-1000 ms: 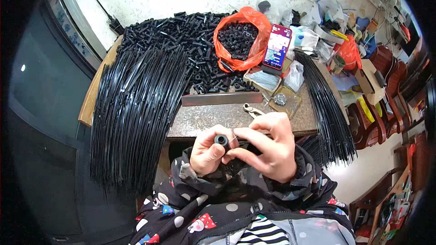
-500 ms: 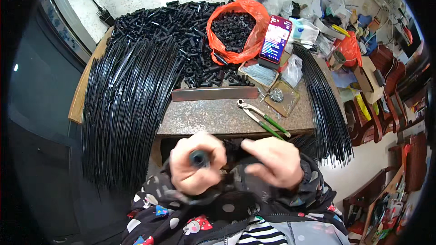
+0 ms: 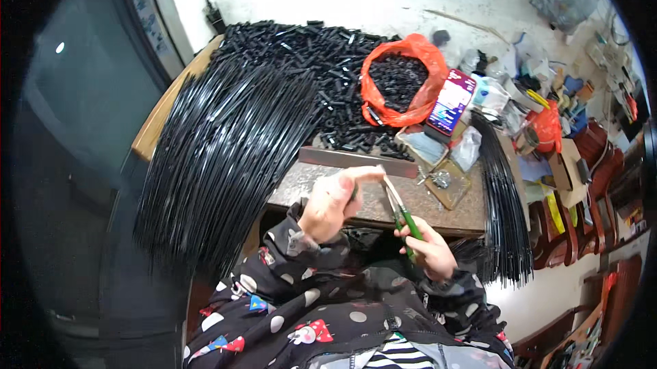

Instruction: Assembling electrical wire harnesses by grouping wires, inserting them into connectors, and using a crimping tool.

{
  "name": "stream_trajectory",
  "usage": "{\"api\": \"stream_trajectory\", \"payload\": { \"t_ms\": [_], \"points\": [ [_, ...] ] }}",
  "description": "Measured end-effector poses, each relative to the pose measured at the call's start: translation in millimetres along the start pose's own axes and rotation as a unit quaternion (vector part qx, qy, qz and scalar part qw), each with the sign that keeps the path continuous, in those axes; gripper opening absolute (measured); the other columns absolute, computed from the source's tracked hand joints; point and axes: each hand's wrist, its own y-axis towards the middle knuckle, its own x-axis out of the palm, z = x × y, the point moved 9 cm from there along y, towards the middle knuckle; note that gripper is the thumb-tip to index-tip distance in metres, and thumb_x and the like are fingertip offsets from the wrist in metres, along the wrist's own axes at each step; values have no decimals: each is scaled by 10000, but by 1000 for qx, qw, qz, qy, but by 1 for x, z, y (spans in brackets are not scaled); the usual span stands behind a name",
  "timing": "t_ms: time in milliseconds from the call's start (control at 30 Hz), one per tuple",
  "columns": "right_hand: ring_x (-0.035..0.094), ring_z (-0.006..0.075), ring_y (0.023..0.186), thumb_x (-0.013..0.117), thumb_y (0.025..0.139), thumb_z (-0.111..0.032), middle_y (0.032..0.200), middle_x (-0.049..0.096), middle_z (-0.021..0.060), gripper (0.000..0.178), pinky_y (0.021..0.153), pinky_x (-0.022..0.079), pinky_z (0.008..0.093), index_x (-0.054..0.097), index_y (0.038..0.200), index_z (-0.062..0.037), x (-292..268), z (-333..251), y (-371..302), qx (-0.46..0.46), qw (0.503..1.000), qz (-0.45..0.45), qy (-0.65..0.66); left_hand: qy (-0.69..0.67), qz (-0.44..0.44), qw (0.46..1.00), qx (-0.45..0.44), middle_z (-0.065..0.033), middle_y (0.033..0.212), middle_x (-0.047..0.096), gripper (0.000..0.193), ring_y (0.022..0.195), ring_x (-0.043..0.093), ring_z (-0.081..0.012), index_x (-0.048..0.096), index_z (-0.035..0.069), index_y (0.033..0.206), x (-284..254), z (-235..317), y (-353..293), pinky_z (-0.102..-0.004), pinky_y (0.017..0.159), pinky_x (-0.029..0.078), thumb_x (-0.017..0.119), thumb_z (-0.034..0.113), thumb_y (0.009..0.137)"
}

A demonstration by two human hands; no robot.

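In my right hand [image 3: 428,247] are pincers with green handles [image 3: 405,224], their metal jaws angled up toward my left hand. My left hand [image 3: 331,206] is closed, its index finger reaching out to the pincers' jaws. A small dark tubular piece [image 3: 354,194] shows between its fingers, mostly hidden by them. Both hands are above the near edge of the worktop [image 3: 373,199]. Just beyond them lies a flat metal bar [image 3: 356,161]. Whether the jaws grip anything is too small to tell.
Long black rods [image 3: 226,164] hang over the table's left side, and another bundle [image 3: 505,205] lies at the right. Behind the bar are heaped black tube pieces [image 3: 287,54]. An orange bag [image 3: 432,51] of black parts, a lit phone [image 3: 452,102] and a tray of small metal bits [image 3: 452,194] stand nearby.
My right hand has picked up the pincers from the worktop. My left hand has moved up and right, with its index finger now stretched to the jaws. The whole view has shifted.
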Motion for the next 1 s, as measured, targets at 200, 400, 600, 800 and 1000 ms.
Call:
{"api": "stream_trajectory", "payload": {
  "t_ms": [200,400,600,800,1000],
  "points": [
    [425,302,966,677,523,-150,947,498,77,236,813,303,424,596,729,-68,87,-117,-77,-426,681,46,-594,-4,112,994,13,61,531,396,426,452,307,-14,540,-30,1070,-36,10,-11,-170,446,242,363,315,894],
    [453,291,959,660,514,-133,961,547,35,255,771,320,418,618,744,-31,115,-129,-101,-493,529,98,-683,65,184,980,33,13,532,443,477,482,349,-31,575,-57,993,-43,28,-23,-174,447,247,324,328,865],
    [517,278,868,653,503,-19,915,574,46,305,691,402,366,606,798,43,114,-126,-105,-517,563,62,-641,43,176,983,40,1,517,449,521,487,363,-57,579,-79,971,-42,42,-27,-195,474,265,300,342,843],
    [513,282,868,660,513,-26,914,570,37,289,705,400,364,615,791,37,119,-126,-106,-521,543,57,-656,56,214,972,76,8,529,424,538,520,362,-62,571,-94,978,-39,48,-31,-204,513,269,319,358,830],
    [489,272,918,675,501,-74,925,559,5,277,723,355,372,631,763,4,123,-128,-117,-520,488,111,-692,47,209,973,88,18,532,462,496,473,347,-31,564,-55,1026,-40,46,-35,-179,463,254,354,355,843]
  ]
}}
